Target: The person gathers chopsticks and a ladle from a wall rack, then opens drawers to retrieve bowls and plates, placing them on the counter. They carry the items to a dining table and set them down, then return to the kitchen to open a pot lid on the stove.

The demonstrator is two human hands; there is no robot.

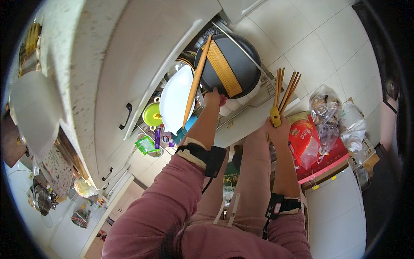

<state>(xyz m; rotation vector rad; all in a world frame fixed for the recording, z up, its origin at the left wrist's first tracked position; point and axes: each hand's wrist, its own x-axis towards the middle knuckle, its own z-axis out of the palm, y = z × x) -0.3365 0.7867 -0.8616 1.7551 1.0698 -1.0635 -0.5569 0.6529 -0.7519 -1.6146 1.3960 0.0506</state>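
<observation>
My left hand is at the near rim of a dark round pan in the pulled-out drawer; its fingers curl at the rim and are partly hidden. On the pan lies a rolled bamboo mat. A long wooden rolling pin slants across the pan's left side and a white oval dish. To the right, my right hand is closed around several wooden chopsticks and a yellowish wooden utensil end with a hole. These point up and away, above the drawer's right edge.
The wire drawer's metal rail runs beside the pan. A green lidded pot sits left of the dish. Red packaging and clear plastic bags stand at the right. A cabinet door fills the left.
</observation>
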